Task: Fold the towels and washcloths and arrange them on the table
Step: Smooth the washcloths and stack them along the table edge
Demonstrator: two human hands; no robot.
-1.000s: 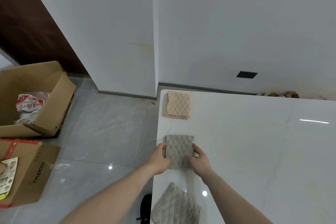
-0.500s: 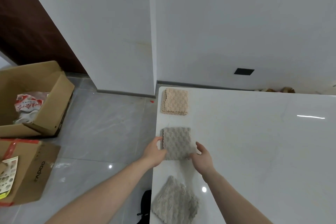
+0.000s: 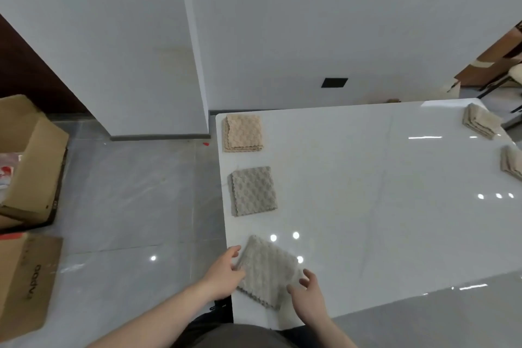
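Note:
On the white table [image 3: 367, 192], along its left edge, lie three folded washcloths. A peach one [image 3: 243, 133] is at the far corner. A grey one [image 3: 253, 191] lies flat in the middle, free of my hands. The nearest grey washcloth [image 3: 268, 270] sits turned at an angle. My left hand [image 3: 224, 272] touches its left edge with curled fingers. My right hand [image 3: 308, 291] rests at its right corner, fingers apart. Two beige folded towels, one [image 3: 480, 121] at the far right and one [image 3: 512, 162] cut off by the frame, lie on the table's right side.
Two open cardboard boxes, one [image 3: 31, 161] and another [image 3: 25, 280], stand on the grey tiled floor to the left. A white wall corner [image 3: 195, 65] rises behind the table's far left corner. Chair legs and boxes [image 3: 497, 70] show at the far right.
Both hands let go of the middle grey washcloth and drew back to the nearest grey one. The view has pulled back and now takes in the right side of the table.

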